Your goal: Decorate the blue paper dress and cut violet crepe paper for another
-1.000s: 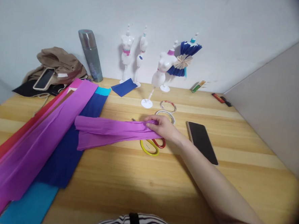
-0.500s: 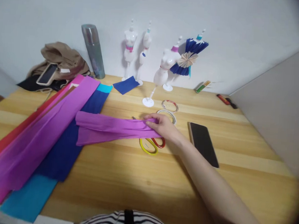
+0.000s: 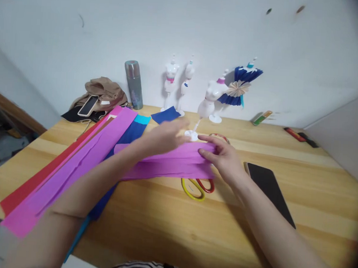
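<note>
A folded strip of purple crepe paper (image 3: 171, 164) lies across the wooden table (image 3: 167, 222). My right hand (image 3: 221, 157) pinches its right end, thumb and fingers closed on the paper. My left hand (image 3: 165, 136) hovers over the strip's upper edge; it is motion-blurred, with fingers stretched toward the right hand. Scissors with yellow and red handles (image 3: 197, 187) lie partly under the strip's right end. Long sheets of purple crepe paper (image 3: 83, 160), dark blue paper (image 3: 130, 133) and red paper (image 3: 36, 182) lie at the left.
A black phone (image 3: 269, 188) lies right of my right hand. Three white mini mannequins (image 3: 209, 101), one with a blue pleated skirt (image 3: 242, 85), stand at the back. A grey flask (image 3: 134, 84), a brown cloth with a phone (image 3: 99, 94) and tape rings (image 3: 219, 136) are also there.
My left arm has come into view and reached over the purple strip. The camera has tilted up and shifted, so the table appears lower. My right hand keeps its hold on the strip.
</note>
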A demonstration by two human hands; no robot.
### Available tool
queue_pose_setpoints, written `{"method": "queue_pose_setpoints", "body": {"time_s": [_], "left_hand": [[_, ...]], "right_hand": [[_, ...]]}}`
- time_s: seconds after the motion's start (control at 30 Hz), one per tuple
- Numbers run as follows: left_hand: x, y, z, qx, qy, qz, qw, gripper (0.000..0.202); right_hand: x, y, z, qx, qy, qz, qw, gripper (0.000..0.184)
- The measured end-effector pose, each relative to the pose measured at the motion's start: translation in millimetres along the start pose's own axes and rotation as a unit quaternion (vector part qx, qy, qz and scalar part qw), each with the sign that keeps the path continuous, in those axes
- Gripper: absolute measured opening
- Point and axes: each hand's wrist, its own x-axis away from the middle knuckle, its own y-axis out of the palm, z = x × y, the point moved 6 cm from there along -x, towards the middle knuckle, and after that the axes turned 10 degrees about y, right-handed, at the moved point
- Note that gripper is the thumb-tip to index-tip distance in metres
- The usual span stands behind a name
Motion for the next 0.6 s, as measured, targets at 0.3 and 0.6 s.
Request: {"method": "queue_pose_setpoints", "body": {"time_s": [0.3, 0.6], "left_hand": [[-8.9, 30.0, -28.2, 0.096, 0.019, -0.162, 0.982, 0.024], [21.2, 32.8, -41.9, 0.101, -0.027, -0.164, 0.981, 0.026]], "right_hand": [[-5.8, -11.3, 6.5, -0.099, 0.035, -0.004, 0.994, 0.041], [-13.3, -6.5, 17.8, -0.114, 0.041, -0.021, 0.992, 0.040]]}}
